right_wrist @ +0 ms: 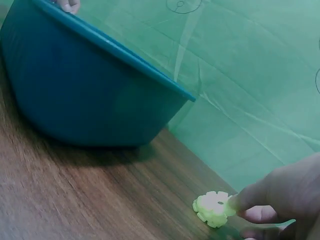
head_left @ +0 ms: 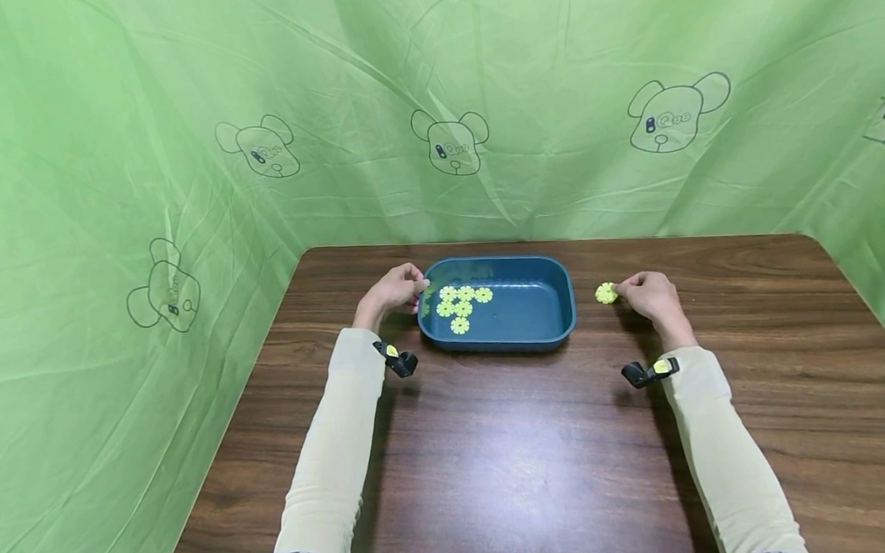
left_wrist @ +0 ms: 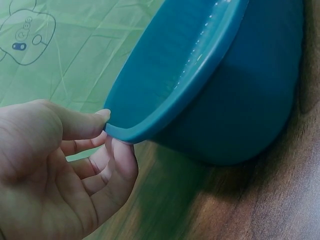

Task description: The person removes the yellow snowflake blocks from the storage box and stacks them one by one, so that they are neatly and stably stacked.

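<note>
My left hand (head_left: 392, 291) pinches the left rim of a blue rectangular plastic basin (head_left: 500, 345), thumb over the lip and fingers beneath it in the left wrist view. Several yellow-green flower-shaped pieces (head_left: 462, 308) lie grouped in the basin's left half. To the right of the basin, my right hand (head_left: 652, 295) pinches the edge of a yellow-green flower-shaped piece (head_left: 605, 294) between thumb and finger. In the right wrist view this piece (right_wrist: 212, 207) is close over the tabletop and looks layered, with notched petals and a small hole.
A dark brown wood-grain table (head_left: 481, 441) bears the basin. Green fabric (head_left: 372, 88) printed with bear faces hangs behind the table and at both sides. Each wrist wears a black strap-on camera, the left one (head_left: 398, 361) beside the basin's near left corner.
</note>
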A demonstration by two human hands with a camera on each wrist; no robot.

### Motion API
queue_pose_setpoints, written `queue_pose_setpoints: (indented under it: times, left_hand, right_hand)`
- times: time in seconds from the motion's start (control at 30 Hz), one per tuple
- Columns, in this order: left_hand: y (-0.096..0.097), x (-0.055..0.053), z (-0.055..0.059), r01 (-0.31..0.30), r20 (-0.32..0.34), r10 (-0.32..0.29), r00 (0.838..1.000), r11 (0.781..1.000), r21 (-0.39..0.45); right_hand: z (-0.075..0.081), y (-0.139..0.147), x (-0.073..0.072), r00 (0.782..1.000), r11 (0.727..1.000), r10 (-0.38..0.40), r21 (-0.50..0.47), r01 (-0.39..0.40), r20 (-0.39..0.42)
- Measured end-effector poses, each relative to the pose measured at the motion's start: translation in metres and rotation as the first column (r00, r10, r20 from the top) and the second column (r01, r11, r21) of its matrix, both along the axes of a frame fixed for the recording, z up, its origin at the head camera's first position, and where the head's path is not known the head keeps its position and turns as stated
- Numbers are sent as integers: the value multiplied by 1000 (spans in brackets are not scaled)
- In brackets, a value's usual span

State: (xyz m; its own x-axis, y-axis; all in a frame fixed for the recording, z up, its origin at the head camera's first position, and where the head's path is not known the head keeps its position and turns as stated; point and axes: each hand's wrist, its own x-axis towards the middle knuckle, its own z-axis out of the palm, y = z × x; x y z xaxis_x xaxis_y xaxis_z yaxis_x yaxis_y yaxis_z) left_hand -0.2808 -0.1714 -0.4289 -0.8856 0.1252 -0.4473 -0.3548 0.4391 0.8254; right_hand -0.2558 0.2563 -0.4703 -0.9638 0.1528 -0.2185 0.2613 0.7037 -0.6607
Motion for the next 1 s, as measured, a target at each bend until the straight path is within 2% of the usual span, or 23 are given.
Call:
queue_pose_setpoints:
  times: [0.3,1.0]
  left_hand:
    - [0,-1,-1,2,1,-2,1000,1000,10]
    - [-2,-6,0,7,11,-7,1000,1000,2]
  right_hand:
    - [2,0,-2,1000,997,19,72,-19,4]
    - [3,-2,-5,1000,995,15,97,-17,26]
